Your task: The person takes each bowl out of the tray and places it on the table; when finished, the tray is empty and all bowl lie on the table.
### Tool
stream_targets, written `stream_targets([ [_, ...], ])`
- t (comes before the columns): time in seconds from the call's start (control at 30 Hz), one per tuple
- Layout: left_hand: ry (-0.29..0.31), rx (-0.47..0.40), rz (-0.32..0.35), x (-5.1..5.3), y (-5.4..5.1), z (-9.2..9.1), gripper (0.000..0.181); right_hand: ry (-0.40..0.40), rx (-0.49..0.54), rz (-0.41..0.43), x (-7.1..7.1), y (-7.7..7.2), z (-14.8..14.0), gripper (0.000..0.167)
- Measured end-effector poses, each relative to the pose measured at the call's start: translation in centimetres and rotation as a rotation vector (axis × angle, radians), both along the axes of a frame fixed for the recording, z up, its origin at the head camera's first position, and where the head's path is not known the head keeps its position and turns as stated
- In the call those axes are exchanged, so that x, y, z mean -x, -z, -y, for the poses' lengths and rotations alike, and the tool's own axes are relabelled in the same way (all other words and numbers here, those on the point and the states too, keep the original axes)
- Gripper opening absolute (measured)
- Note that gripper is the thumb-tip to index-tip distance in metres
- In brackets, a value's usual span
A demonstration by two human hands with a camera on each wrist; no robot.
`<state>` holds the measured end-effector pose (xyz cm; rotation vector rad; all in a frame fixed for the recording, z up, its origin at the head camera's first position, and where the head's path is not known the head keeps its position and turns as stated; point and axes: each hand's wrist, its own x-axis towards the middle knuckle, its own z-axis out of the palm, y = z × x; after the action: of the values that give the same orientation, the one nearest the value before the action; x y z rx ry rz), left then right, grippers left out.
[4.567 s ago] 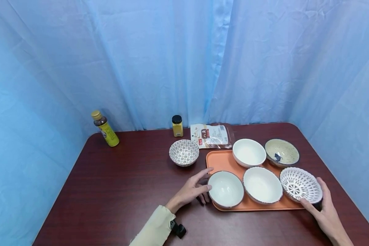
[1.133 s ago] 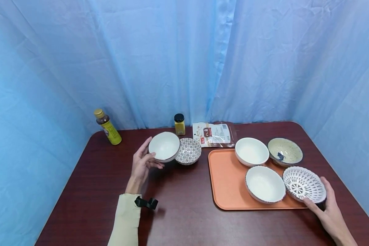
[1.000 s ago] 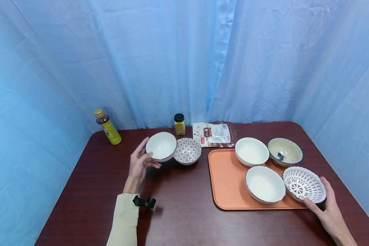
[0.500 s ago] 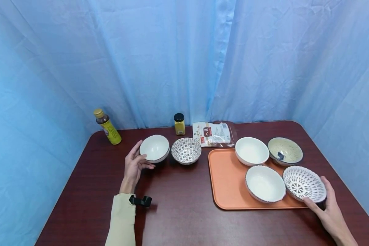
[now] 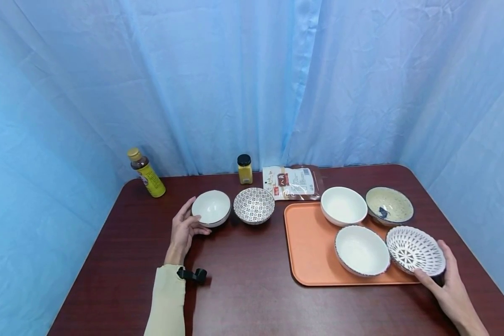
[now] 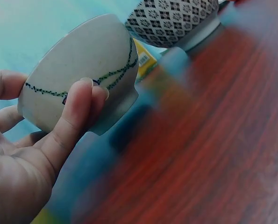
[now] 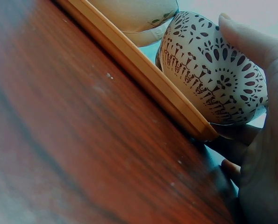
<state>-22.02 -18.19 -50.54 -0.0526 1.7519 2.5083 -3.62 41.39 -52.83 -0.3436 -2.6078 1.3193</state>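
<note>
My left hand [image 5: 182,231] grips the left side of a white bowl [image 5: 212,208], thumb and fingers on its wall. In the left wrist view a green dotted line runs round the bowl's outside [image 6: 82,60]. It sits at or just over the table, left of a small bowl with a grey diamond pattern [image 5: 254,206]. My right hand [image 5: 447,287] holds the right rim of a bowl with a dark petal pattern [image 5: 416,252] at the right end of the orange tray [image 5: 308,252]. The right wrist view has this bowl [image 7: 209,70] tilted, near the tray edge.
On the tray stand a white bowl [image 5: 343,206] and a dark-rimmed white bowl [image 5: 362,251]; a speckled bowl [image 5: 388,206] is at its back right corner. Behind are a food pouch [image 5: 291,182], a black-lidded jar [image 5: 245,170] and a yellow-labelled bottle [image 5: 147,173].
My left hand has carried the white bowl from the tray's left front to the left, past the diamond-patterned bowl, and lowered it. My right hand keeps its hold on the petal-patterned bowl.
</note>
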Motion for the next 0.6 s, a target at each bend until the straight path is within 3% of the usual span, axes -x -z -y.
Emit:
stream_targets([
  [0.6,0.005,0.021,0.008,-0.1,0.83,0.14,0.07,0.0,-0.008,-0.038,-0.11,0.17,0.14,0.092],
])
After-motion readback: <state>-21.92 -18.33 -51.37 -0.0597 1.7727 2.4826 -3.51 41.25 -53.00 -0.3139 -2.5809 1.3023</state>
